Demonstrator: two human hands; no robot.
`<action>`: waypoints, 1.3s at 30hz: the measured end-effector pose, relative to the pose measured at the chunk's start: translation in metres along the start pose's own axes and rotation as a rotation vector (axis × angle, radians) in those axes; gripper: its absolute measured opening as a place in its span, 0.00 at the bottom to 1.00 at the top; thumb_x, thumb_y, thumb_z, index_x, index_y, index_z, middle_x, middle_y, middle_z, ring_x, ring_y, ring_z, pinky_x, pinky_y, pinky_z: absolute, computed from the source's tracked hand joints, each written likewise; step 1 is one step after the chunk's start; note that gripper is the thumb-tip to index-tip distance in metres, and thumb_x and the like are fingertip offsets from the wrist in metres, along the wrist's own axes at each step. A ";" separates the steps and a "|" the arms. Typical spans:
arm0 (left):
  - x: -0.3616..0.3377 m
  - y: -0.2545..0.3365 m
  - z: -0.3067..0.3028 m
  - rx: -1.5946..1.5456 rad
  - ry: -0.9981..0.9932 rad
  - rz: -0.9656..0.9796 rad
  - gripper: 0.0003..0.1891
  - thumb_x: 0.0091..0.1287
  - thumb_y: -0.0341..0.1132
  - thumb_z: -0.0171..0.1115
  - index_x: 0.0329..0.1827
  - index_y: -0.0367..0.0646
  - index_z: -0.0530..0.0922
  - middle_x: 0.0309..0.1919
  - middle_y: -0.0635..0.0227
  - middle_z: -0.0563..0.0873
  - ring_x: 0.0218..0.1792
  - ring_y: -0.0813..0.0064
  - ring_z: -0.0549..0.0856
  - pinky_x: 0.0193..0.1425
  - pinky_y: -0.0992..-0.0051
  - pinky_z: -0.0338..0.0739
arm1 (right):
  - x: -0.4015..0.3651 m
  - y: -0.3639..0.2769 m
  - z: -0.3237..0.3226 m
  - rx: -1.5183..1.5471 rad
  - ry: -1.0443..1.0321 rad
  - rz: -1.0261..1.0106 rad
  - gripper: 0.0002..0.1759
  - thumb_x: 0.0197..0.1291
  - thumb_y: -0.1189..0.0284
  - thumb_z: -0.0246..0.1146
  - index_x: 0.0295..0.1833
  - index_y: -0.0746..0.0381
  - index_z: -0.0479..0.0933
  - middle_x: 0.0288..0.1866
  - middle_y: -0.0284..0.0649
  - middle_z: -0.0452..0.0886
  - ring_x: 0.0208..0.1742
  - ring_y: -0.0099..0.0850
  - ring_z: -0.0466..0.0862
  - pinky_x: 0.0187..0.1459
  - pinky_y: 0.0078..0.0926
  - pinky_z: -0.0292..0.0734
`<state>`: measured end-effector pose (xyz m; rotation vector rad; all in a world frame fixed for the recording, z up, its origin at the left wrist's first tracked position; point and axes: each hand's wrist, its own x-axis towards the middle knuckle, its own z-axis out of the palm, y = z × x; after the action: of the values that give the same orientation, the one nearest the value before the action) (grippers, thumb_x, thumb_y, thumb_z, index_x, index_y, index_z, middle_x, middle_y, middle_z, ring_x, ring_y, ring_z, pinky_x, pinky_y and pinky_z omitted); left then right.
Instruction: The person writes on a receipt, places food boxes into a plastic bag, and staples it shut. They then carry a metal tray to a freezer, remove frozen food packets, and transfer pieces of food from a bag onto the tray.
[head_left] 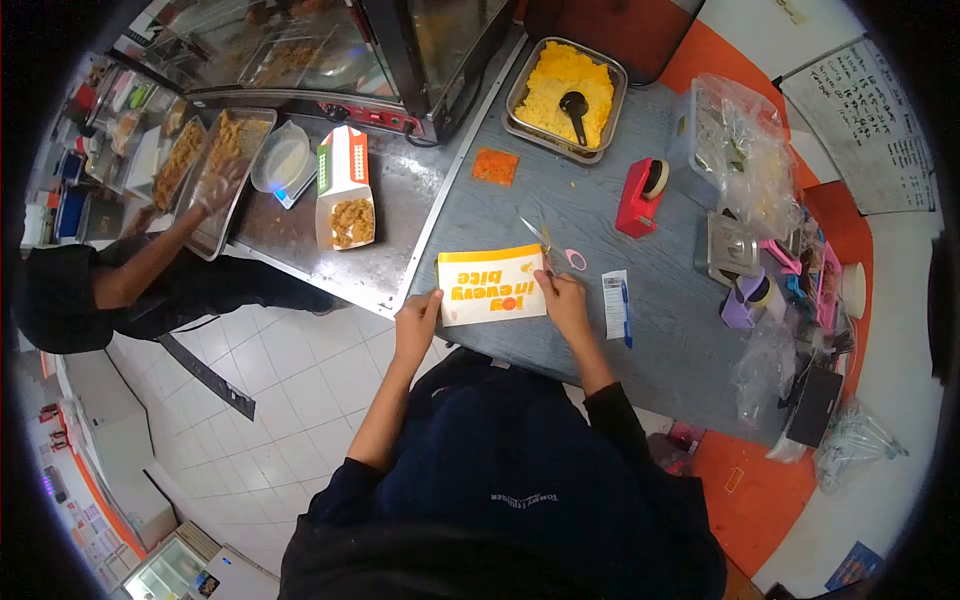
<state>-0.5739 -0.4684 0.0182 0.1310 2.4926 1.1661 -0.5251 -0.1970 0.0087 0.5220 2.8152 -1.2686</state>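
Note:
A white and yellow paper food bag point(492, 286), printed with "joy in every bite", lies flat at the near edge of the grey table, its lettering upside down to me. My left hand point(418, 318) pinches its left edge, and my right hand point(562, 297) grips the right edge. Just beyond my right hand is a pair of scissors point(575, 260) with pale pink handles. To the right, a blue pen point(627, 318) rests on a printed paper slip point(614, 300). An orange-red sachet point(494, 166) sits farther back.
A metal tray of yellow rice point(540, 80) holds a black scoop point(574, 112). Nearby stand a red tape dispenser point(636, 205) and a plastic tub point(690, 150). Leftward is an open box of fried food point(350, 222). A co-worker's gloved hand point(213, 190) reaches into a metal tray point(250, 125).

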 end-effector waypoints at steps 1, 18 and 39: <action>0.003 0.004 0.001 -0.085 0.078 0.009 0.18 0.68 0.36 0.55 0.57 0.37 0.74 0.41 0.50 0.81 0.38 0.56 0.83 0.43 0.68 0.76 | 0.005 0.003 0.006 -0.012 0.012 -0.012 0.18 0.59 0.66 0.63 0.48 0.69 0.77 0.35 0.47 0.77 0.33 0.39 0.78 0.38 0.31 0.73; 0.066 0.012 0.040 -0.306 0.226 0.321 0.17 0.68 0.37 0.56 0.52 0.39 0.63 0.44 0.57 0.74 0.50 0.67 0.73 0.58 0.69 0.66 | 0.059 -0.003 0.044 0.132 0.418 -0.487 0.18 0.59 0.73 0.60 0.52 0.67 0.64 0.46 0.46 0.66 0.44 0.41 0.68 0.47 0.31 0.66; -0.007 0.048 0.083 -0.122 0.418 0.073 0.11 0.54 0.38 0.69 0.35 0.41 0.82 0.29 0.67 0.83 0.27 0.73 0.80 0.32 0.75 0.73 | 0.092 0.138 -0.091 1.240 0.250 0.558 0.13 0.60 0.67 0.62 0.46 0.65 0.77 0.37 0.37 0.80 0.35 0.25 0.79 0.36 0.24 0.79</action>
<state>-0.5396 -0.3788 0.0086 -0.0626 2.7784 1.5027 -0.5587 -0.0186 -0.0434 1.3653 1.3969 -2.6887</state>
